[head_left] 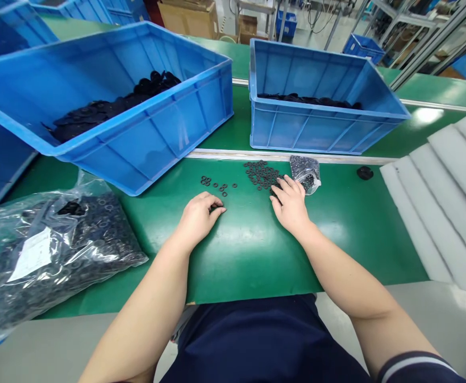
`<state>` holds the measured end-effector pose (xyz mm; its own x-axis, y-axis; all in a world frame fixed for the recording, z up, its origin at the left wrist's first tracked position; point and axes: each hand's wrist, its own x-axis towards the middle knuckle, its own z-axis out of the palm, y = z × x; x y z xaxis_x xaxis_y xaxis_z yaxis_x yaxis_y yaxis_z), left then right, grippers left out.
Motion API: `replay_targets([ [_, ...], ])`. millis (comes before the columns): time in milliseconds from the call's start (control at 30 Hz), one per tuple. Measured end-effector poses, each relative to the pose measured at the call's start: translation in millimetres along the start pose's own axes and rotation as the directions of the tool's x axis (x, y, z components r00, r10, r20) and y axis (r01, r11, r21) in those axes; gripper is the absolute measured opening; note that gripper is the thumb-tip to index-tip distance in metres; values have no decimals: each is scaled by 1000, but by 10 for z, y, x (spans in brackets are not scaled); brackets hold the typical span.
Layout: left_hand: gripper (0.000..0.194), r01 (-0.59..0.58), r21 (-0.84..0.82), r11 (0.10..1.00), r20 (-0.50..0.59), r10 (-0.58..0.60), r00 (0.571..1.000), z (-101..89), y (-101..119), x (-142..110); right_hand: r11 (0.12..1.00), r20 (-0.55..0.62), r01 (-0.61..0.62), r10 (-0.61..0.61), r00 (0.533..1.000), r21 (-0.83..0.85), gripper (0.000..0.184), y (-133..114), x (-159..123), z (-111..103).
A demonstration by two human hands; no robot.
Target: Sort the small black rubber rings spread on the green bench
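Desk (236, 255), green-topped, carrying the following. Your left hand (199, 217): fingers curled, thumb tip close to the forefinger, low over the desk; something dark shows at the fingertips, but whether you have a ring pinched there is not clear. Your right hand (291, 206): fingers loosely spread, palm down, fingertips on the near right edge of the ring pile (260, 174), nothing visibly gripped. Loose rings (216, 185), black: a few, set apart between the pile and your left hand, which probably keeps them easy to tell from the rest. Small bag (305, 164), clear, with dark pieces inside: just beyond your right hand, likely for short reach. Big bag (109, 234), full of dark rings: on your left, seemingly placed to leave the middle free. Blue bins (153, 133), two nearest, dark pieces inside: along the far side, presumably out of your arms' way. Label (33, 254), white, on the big bag (the only one you can pick out): print too small to read. Brands: none legible.
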<state>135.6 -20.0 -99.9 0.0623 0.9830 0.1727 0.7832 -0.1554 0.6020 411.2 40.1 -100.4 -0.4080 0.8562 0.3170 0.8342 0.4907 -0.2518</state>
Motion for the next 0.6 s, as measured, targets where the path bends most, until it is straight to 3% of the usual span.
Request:
replay_targets([
  [133, 15, -23, 27, 999, -54, 24, 998, 55, -6, 2, 986, -72, -106, 116, 991, 129, 32, 68, -44, -225],
  [300, 19, 34, -61, 998, -218, -46, 975, 126, -26, 133, 909, -183, -415, 416, 891, 44, 29, 530, -35, -461],
  [433, 19, 34, -122, 992, -217, -60, 974, 161, -29, 276, 900, -66, -434, 431, 900, -31, 30, 773, 52, -379],
  [600, 17, 65, -90, 994, -167, -79, 983, 149, -4, 350, 890, 49, -441, 448, 892, -119, 40, 702, 156, -285],
])
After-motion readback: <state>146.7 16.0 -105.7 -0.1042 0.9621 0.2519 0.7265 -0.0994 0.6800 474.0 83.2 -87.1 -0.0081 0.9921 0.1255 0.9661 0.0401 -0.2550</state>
